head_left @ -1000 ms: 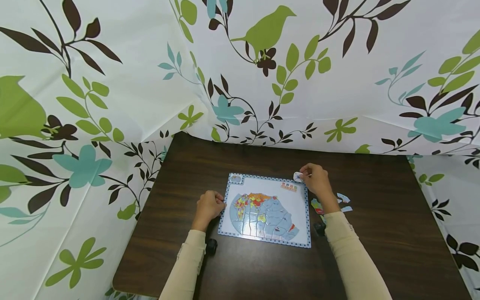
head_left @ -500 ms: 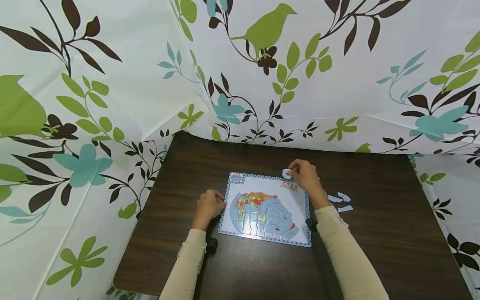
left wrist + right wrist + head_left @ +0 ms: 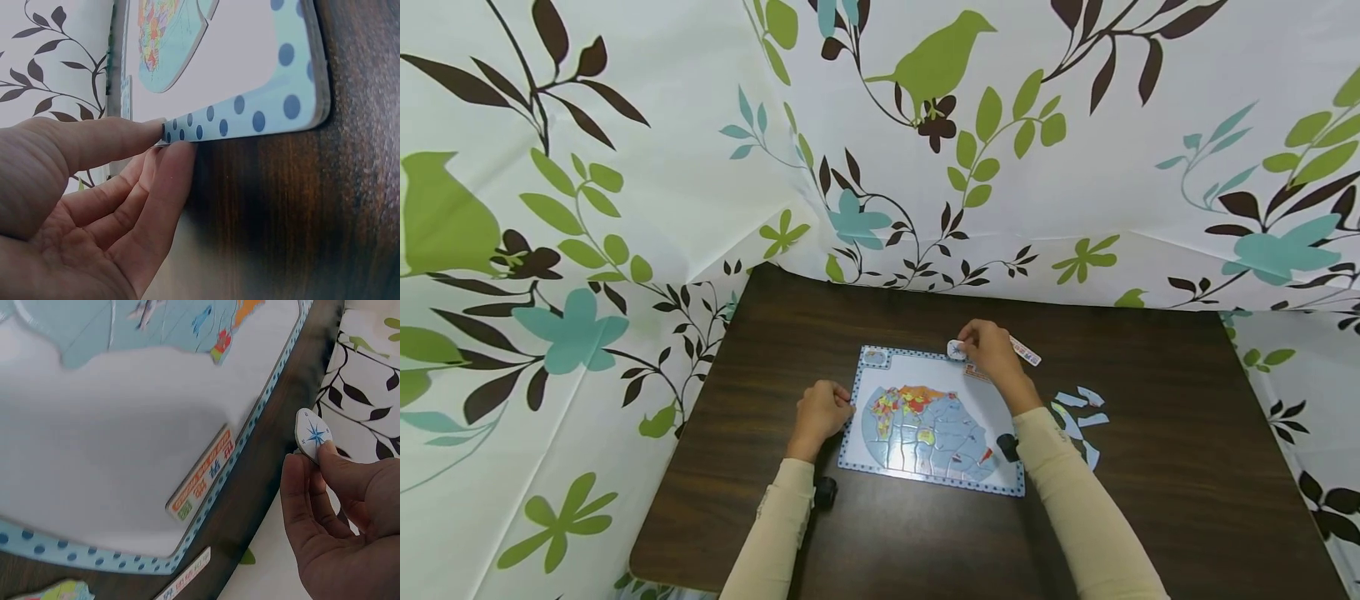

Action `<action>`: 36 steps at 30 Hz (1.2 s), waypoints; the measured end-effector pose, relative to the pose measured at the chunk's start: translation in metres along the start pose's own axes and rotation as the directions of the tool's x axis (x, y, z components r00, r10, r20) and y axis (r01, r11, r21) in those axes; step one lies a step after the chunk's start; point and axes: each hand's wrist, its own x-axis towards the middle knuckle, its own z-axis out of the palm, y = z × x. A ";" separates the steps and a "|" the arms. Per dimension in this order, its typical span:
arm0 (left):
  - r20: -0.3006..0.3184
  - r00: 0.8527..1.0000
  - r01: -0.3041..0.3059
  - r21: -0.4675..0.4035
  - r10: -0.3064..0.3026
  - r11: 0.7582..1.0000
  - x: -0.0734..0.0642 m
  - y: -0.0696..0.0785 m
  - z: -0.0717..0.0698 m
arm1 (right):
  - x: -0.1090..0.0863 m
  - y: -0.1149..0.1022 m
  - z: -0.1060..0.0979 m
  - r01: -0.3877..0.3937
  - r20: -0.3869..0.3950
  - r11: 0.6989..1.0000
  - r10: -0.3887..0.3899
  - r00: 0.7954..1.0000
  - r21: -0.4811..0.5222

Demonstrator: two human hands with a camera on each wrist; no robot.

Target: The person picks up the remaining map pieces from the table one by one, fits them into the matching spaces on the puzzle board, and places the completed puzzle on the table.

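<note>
A world-map jigsaw board (image 3: 865,358) with a dotted blue border lies on the table, its map partly filled with pieces. At its left edge is my left hand (image 3: 820,417); in the left wrist view the thumb rests on the border and the fingers lie under the rim, pinching the board. My right hand (image 3: 988,354) is over the board's far edge. Between thumb and fingertips it holds a small white jigsaw piece with a blue compass rose (image 3: 314,434), tilted up. Close by on the board is a rectangular title piece (image 3: 203,472) with coloured characters.
Right of the board lie several loose blue map pieces (image 3: 1069,421). A narrow strip piece with lettering (image 3: 1025,352) is on the table off the board's far right corner. The brown table (image 3: 1187,467) meets a leaf-and-bird patterned sheet (image 3: 880,167) at the back and left.
The right hand has moved left along the board's far edge with the compass piece, uncovering the strip piece and more loose pieces. My left hand has stayed at the board's left edge.
</note>
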 end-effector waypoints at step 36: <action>-0.011 1.000 -0.008 0.004 0.008 1.000 0.000 -0.001 0.001 | 0.014 -0.036 0.057 -0.031 0.115 0.999 0.027 0.993 0.036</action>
